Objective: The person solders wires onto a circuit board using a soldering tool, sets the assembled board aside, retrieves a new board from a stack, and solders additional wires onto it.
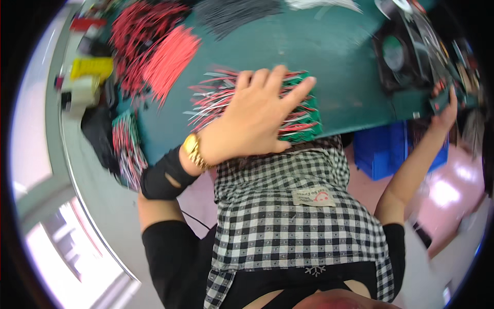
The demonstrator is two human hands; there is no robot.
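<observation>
My left hand [257, 110] lies with fingers spread over a green circuit board panel [312, 119] at the table's near edge. Many short red, white and black wires [213, 98] stick out of the panel, mostly toward the left. The palm hides the middle of the panel and wires. Far to the right, my right hand [446, 110] is at a small dark box [437, 104] by the table edge. Its fingers curl around something there that is too small to make out.
Piles of dark red wires [141, 41], coral red wires [170, 59] and grey wires [234, 15] lie on the green table [329, 46]. A black fan [399, 59] stands at right. Blue bins [375, 152] sit below the edge. Another wired panel [127, 144] is at left.
</observation>
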